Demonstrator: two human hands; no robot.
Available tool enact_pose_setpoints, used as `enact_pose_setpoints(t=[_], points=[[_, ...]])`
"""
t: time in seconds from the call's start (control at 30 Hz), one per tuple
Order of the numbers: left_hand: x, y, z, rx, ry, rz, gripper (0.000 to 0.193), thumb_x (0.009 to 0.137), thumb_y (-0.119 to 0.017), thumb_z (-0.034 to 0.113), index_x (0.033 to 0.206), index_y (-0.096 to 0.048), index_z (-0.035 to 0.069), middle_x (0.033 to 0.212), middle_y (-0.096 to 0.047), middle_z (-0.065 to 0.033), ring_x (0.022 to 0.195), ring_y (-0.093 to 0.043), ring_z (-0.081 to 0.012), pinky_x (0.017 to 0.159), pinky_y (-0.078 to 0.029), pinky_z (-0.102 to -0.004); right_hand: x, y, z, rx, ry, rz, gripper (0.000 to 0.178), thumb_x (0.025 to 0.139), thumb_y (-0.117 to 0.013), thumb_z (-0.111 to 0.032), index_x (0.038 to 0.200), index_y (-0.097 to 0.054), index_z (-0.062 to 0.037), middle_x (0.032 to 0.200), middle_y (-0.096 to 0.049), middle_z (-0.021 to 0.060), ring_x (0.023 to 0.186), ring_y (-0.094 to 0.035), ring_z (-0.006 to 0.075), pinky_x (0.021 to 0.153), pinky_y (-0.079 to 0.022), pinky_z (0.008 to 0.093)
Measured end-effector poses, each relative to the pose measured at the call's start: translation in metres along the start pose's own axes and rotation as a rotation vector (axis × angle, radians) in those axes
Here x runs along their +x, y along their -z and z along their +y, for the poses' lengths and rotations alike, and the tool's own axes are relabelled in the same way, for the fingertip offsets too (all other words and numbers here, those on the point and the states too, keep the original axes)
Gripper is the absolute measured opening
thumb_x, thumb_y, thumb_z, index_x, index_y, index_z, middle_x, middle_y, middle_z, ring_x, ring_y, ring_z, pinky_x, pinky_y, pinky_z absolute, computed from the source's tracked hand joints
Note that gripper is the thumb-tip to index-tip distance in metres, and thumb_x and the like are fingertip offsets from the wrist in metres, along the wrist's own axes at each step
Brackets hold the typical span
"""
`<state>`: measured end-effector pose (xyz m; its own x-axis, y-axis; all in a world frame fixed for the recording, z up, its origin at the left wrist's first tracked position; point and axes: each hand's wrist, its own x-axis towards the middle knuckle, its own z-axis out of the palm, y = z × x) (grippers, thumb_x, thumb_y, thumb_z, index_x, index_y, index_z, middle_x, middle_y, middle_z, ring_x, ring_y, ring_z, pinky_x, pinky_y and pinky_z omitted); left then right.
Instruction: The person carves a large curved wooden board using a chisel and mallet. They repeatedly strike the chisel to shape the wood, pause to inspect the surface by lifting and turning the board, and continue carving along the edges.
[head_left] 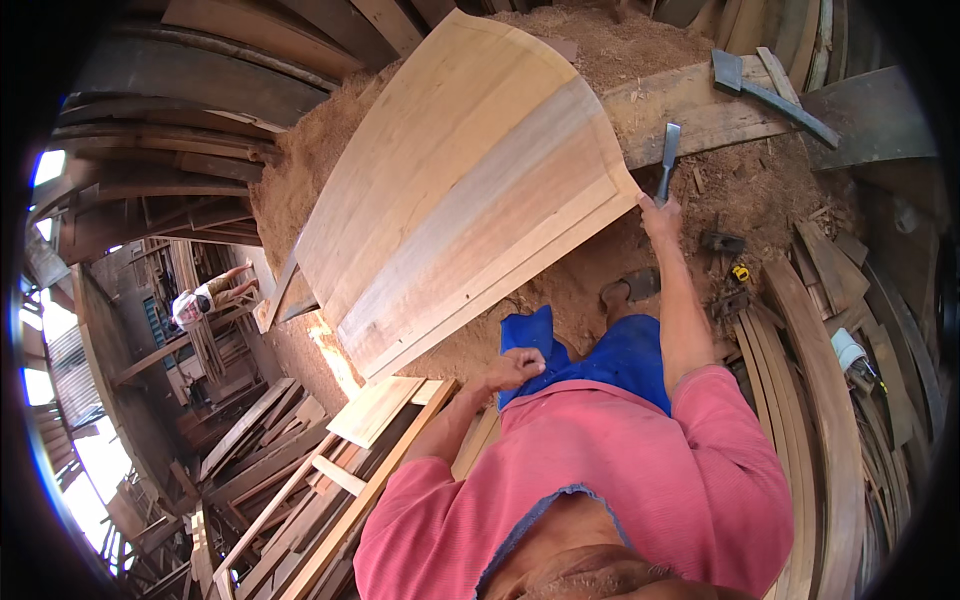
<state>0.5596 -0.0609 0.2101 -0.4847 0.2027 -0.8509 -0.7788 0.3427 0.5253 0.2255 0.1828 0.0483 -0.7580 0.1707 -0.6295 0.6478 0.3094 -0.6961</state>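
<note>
My right hand (660, 214) is closed around a chisel (669, 150), its broad metal blade pointing away from me. That hand is right at the near right corner of a large wooden panel (480, 200), made of joined boards with a curved far end. Whether the fingers also grip the panel's edge, I cannot tell. My left hand (517, 369) is curled against my blue shorts (600, 360); what its fingers hold, if anything, is hidden.
A mallet-like tool (770, 100) lies on a thick plank (690, 115) at the far right. A yellow tape measure (740, 272) sits on the shavings-strewn ground to the right. Stacked boards (300, 480) crowd both sides. Another person (200, 300) is at the left.
</note>
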Motion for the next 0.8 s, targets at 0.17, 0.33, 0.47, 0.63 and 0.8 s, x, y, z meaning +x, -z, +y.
enact_pose_setpoints(t=[0.17,0.33,0.47,0.63,0.8], points=[[-0.041,0.114,-0.007,-0.824,-0.306,0.8,0.021,0.105,-0.061,0.025,0.114,-0.065,0.007,0.092,-0.067,-0.0053,0.079,-0.066,-0.018,0.07,-0.054,-0.0314,0.022,-0.004,0.029,-0.094,0.016,0.06,0.054,0.081,-0.083,-0.036,0.108,-0.065,0.0075,0.101,-0.072,0.0248,0.096,-0.071,0.0402,0.09,-0.054,0.0486],[-0.131,0.143,-0.027,-0.815,-0.319,1.144,0.031,0.105,-0.058,0.027,0.122,-0.061,0.002,0.112,-0.068,-0.0149,0.102,-0.066,-0.0272,0.089,-0.056,-0.0391,0.039,-0.009,0.051,-0.104,0.079,0.044,0.056,0.084,-0.082,-0.038,0.112,-0.062,0.0059,0.089,-0.07,0.0182,0.079,-0.073,0.032,0.074,-0.058,0.043],[-0.115,0.07,-0.028,-0.517,0.001,0.755,0.034,0.102,-0.062,0.027,0.125,-0.06,0.002,0.116,-0.067,-0.0166,0.107,-0.064,-0.029,0.092,-0.054,-0.0417,0.024,-0.024,0.036,-0.177,0.001,0.055,0.064,0.083,-0.082,-0.042,0.121,-0.061,0.0061,0.109,-0.069,0.0243,0.105,-0.069,0.0398,0.093,-0.054,0.0493],[-0.052,0.049,-0.027,-0.429,0.194,0.596,0.04,0.098,-0.067,0.027,0.129,-0.059,0.002,0.121,-0.065,-0.0187,0.114,-0.062,-0.0313,0.096,-0.052,-0.045,0.005,0.0,0.006,-0.18,-0.071,0.057,0.072,0.081,-0.08,-0.047,0.13,-0.06,0.0009,0.129,-0.066,0.0273,0.124,-0.062,0.0443,0.105,-0.048,0.0529],[0.001,0.135,0.031,-0.244,0.159,0.687,0.048,0.094,-0.072,0.027,0.133,-0.058,0.002,0.126,-0.064,-0.0208,0.12,-0.059,-0.0335,0.1,-0.05,-0.0483,-0.004,0.005,-0.009,-0.192,-0.146,0.047,0.066,0.083,-0.077,-0.044,0.132,-0.059,-0.0028,0.128,-0.067,0.0262,0.122,-0.063,0.044,0.103,-0.05,0.053]])
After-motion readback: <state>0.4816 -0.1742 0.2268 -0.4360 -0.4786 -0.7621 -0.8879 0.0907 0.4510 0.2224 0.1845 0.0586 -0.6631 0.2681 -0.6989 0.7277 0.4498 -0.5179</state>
